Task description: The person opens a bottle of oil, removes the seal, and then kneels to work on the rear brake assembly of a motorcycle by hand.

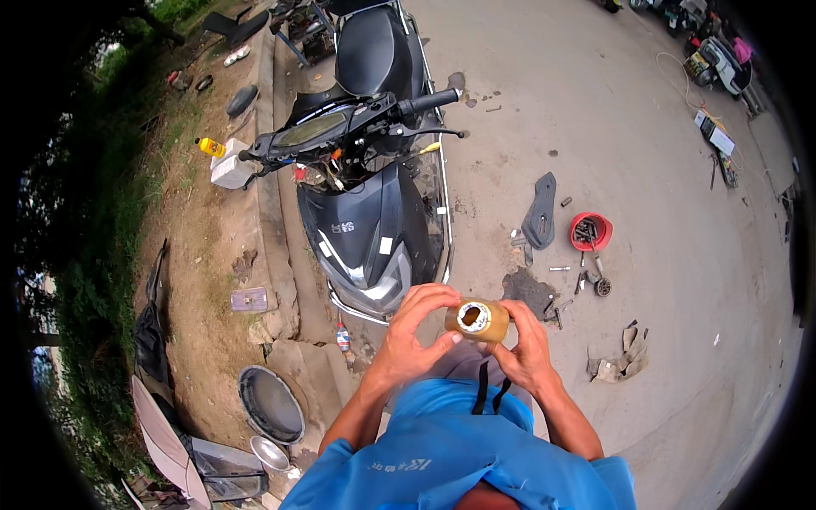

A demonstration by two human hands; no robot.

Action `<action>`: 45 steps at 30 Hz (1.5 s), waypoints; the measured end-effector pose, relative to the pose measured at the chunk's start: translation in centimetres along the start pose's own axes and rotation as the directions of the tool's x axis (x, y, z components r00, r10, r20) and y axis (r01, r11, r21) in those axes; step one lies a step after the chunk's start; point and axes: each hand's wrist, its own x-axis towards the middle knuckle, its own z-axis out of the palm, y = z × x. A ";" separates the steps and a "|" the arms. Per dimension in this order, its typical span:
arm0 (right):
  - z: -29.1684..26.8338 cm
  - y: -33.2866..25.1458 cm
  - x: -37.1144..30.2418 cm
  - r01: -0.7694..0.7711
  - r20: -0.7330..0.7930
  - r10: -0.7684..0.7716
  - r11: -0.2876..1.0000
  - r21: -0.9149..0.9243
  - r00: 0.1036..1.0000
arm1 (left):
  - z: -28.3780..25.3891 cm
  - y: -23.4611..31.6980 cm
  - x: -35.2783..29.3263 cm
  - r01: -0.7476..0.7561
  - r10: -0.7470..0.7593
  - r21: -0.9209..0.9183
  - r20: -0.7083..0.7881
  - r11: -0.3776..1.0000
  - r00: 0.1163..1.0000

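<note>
Brown and cylindrical, a small container with a ragged white rim around its dark opening was held in front of the wearer's blue shirt, just beyond the waist. Its mouth faced up toward the head. The left hand was partly curled, fingers along the container's far left side and thumb near its lower edge; the right hand gripped the opposite end, likewise half closed.

Beyond the hands stood a black motor scooter, its front toward the wearer and wires exposed below the handlebar. On the pavement to the right, a red bowl held metal parts, near a dark flat panel. Torn brown scraps lay closer in. Left of the left hand were a bottle with a red cap, a round grey basin and, near the basin, a smaller metal bowl.
</note>
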 end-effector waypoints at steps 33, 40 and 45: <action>1.5 0.8 23.9 -0.152 0.489 0.043 0.971 0.186 0.871 | -6.6 -5.3 13.1 0.181 -0.231 -0.148 -0.477 0.972 0.848; 3.3 2.1 30.2 -0.150 0.598 0.000 0.968 0.201 0.802 | -8.1 -8.0 15.8 0.339 -0.443 -0.286 -0.534 0.896 0.720; 3.9 3.0 32.9 -0.168 0.674 0.014 0.972 0.163 0.738 | -8.9 -9.7 17.3 0.387 -0.538 -0.377 -0.508 0.841 0.673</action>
